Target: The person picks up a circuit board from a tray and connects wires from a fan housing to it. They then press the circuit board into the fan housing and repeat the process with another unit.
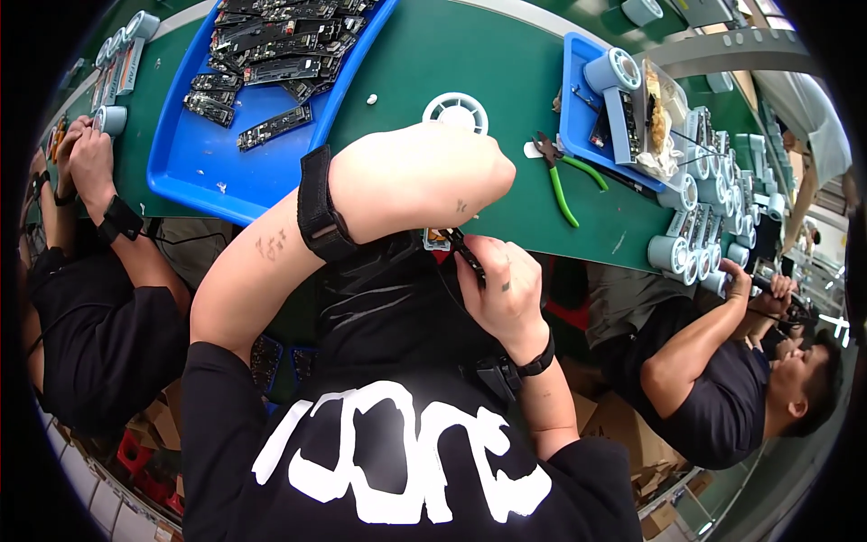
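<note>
My left hand (pixel 433 176) is closed over a pale blue handheld fan (pixel 457 115), its back toward me and its fingers hidden underneath. The fan's round grille shows beyond the hand. At its near side, close to the table's front edge, a pale handle end with an orange part inside peeks out. My right hand (pixel 506 287) pinches a narrow black circuit board (pixel 467 254) beside that end. Whether the board touches the handle I cannot tell.
Left, a blue tray (pixel 185 167) holds many circuit boards. Green-handled cutters (pixel 562 181) lie right, near a smaller blue tray (pixel 571 99) with parts. Rows of pale blue fans (pixel 668 255) stand farther right. Co-workers sit on both sides, hands at the green table (pixel 397 99).
</note>
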Available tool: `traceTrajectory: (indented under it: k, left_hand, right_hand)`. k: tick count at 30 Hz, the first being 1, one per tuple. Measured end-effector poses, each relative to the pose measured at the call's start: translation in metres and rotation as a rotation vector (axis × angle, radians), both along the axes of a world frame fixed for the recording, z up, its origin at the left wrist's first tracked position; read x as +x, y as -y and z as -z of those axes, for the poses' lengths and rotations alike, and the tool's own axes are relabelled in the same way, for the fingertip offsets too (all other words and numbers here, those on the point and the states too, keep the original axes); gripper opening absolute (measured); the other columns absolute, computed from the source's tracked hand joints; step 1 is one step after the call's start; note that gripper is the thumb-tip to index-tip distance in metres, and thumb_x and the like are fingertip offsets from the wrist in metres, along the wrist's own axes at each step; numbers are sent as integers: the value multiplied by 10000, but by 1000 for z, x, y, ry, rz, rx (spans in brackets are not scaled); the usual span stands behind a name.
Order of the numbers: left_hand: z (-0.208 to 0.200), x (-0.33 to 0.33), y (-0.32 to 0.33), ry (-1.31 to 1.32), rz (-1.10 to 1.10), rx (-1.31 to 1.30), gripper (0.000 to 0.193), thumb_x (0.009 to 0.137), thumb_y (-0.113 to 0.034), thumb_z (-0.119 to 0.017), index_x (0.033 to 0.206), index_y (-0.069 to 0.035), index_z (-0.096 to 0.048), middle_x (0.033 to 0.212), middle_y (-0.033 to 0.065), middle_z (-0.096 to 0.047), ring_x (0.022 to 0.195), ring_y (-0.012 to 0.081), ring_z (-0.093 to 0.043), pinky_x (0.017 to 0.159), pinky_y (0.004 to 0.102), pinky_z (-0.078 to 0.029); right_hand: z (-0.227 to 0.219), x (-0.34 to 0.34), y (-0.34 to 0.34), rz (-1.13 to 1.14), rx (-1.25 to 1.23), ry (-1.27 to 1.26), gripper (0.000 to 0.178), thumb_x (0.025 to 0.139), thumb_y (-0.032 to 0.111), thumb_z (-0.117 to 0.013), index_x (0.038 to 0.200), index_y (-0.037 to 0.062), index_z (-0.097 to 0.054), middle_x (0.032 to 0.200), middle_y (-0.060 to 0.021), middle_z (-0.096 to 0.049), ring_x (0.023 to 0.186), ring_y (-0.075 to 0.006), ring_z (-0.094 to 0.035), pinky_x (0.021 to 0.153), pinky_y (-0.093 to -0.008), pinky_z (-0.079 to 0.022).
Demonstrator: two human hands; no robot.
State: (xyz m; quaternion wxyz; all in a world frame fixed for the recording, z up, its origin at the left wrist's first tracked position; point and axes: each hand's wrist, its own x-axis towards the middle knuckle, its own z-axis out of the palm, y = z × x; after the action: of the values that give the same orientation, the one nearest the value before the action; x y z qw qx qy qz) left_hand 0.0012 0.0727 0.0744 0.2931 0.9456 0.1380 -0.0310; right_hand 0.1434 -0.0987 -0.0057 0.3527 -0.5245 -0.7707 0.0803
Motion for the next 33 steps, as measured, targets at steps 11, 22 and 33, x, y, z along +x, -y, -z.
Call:
traceTrajectory:
  k: [11,22,33]
  left_hand:
    - [51,-13,38,632,-705,-452,115,826,-8,-762,939,8,-748,721,111,-675,675,216,-687,583,304,-526]
    - [70,5,62,816,-723,-55,160,797,13,-785,947,-19,-739,858,91,-685,706,225,-675,613,315,-544]
    - [75,5,52,843,-610,187,204,743,-2,-834,927,-21,-746,885,101,-677,742,244,-684,617,320,-551]
  right_hand:
    - [-2,16,-1,196,-568,-989,548,1039,115,-473,1560,17,-335,970,-138,-697,676,-111,-601,604,-231,-446]
    - [-4,9,-10,131,-600,-1200,523,1064,119,-421,1578,70,-334,969,-100,-676,686,-77,-565,629,-186,-417]
    - [-4,12,-10,94,-559,-1118,519,1067,92,-430,1575,56,-329,977,-111,-673,700,-84,-555,654,-206,-460]
